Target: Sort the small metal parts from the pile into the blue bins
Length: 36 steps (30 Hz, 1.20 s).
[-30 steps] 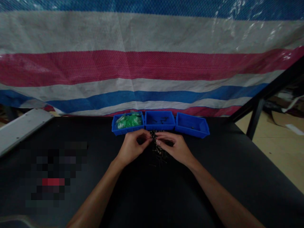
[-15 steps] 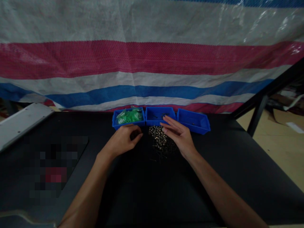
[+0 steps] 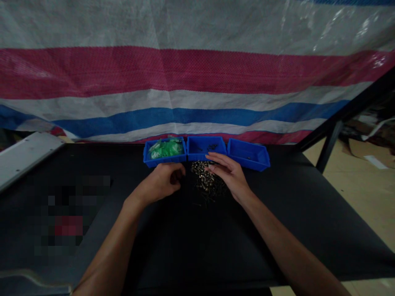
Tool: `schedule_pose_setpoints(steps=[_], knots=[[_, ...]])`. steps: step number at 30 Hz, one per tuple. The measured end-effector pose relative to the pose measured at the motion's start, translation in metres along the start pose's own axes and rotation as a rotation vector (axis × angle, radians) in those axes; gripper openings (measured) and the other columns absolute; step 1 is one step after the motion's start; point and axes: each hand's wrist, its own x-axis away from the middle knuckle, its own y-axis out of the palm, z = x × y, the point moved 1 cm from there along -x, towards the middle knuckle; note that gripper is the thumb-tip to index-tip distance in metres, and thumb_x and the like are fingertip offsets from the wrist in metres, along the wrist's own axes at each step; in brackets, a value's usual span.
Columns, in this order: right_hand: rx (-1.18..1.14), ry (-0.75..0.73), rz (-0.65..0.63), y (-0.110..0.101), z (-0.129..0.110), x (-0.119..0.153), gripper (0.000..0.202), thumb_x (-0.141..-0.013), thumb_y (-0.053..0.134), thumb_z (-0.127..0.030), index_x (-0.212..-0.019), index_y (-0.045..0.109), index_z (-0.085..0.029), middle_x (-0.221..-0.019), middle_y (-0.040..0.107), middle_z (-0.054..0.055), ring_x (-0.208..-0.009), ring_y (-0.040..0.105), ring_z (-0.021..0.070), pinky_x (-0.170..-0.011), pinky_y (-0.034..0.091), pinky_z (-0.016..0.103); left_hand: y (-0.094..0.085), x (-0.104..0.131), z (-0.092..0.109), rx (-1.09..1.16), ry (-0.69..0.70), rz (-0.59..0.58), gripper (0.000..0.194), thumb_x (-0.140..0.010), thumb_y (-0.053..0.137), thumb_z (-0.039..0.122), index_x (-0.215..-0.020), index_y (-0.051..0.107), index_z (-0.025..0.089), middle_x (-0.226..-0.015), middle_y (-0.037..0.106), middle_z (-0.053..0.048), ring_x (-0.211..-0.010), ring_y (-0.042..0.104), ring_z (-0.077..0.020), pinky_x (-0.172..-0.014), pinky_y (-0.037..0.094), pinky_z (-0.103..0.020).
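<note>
In the head view, the bare left hand (image 3: 162, 180) is curling, contents hidden, beside small, shiny, screw-like metal pieces (image 3: 204, 177) heaped on the black counter (image 3: 185, 246). The bare right hand (image 3: 233, 176), no longer meeting it, is spreading loosely over the now more exposed heap.

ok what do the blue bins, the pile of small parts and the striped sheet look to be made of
Bins: likely moulded plastic, smooth and fairly matt, judging by the even blue colour and clean rims.
Pile: probably metal, given the silvery to brassy glints; the dim light leaves the exact metal open.
Sheet: seemingly woven plastic, with fine weave texture and glossy streaks at upper right.
</note>
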Motion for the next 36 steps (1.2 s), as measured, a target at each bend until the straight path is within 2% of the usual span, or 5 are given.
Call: schedule_pose_setpoints(steps=[4,9,13,24,36], knots=[[0.035,0.006,-0.013,0.0,-0.001,0.0,0.032,-0.077,0.072,-0.03,-0.108,0.07,-0.024,-0.115,0.073,0.007,-0.082,0.073,0.0197,-0.085,0.057,0.04,-0.003,-0.001,0.008,0.06,0.071,0.091,0.03,-0.073,0.054,0.008,-0.099,0.065,0.018,-0.086,0.067,-0.002,-0.071,0.062,-0.014,-0.066,0.05,-0.025],[0.049,0.018,-0.017,0.0,-0.001,0.0,0.027,-0.078,0.07,-0.027,-0.105,0.071,-0.025,-0.106,0.075,0.006,-0.078,0.073,0.0189,-0.081,0.057,0.04,-0.003,0.005,0.001,-0.055,0.096,-0.135,0.028,-0.071,0.063,0.011,-0.096,0.067,0.02,-0.088,0.067,-0.002,-0.072,0.062,-0.0147,-0.064,0.048,-0.025],[0.06,0.032,-0.017,-0.001,0.0,0.0,0.028,-0.078,0.07,-0.027,-0.105,0.071,-0.024,-0.104,0.075,0.006,-0.078,0.072,0.0186,-0.079,0.058,0.038,0.004,0.003,-0.001,-0.039,0.105,-0.186,0.027,-0.078,0.053,0.004,-0.098,0.063,0.019,-0.075,0.064,0.001,-0.066,0.06,-0.0134,-0.061,0.045,-0.024],[0.252,-0.059,-0.202,0.004,0.001,0.003,0.024,-0.079,0.07,-0.028,-0.102,0.073,-0.024,-0.088,0.076,0.003,-0.078,0.072,0.0177,-0.078,0.058,0.035,0.011,-0.007,0.024,0.263,0.169,0.221,0.02,-0.084,0.063,0.015,-0.102,0.055,0.018,-0.094,0.063,-0.002,-0.084,0.064,-0.0144,-0.08,0.057,-0.03],[0.184,0.019,-0.313,0.006,0.002,0.006,0.015,-0.075,0.075,-0.031,-0.086,0.076,-0.02,-0.071,0.074,0.001,-0.067,0.072,0.0171,-0.069,0.06,0.032,0.015,-0.006,0.019,0.363,0.177,0.172,0.022,-0.084,0.068,0.019,-0.102,0.055,0.018,-0.097,0.063,-0.002,-0.084,0.067,-0.0144,-0.079,0.058,-0.029]])
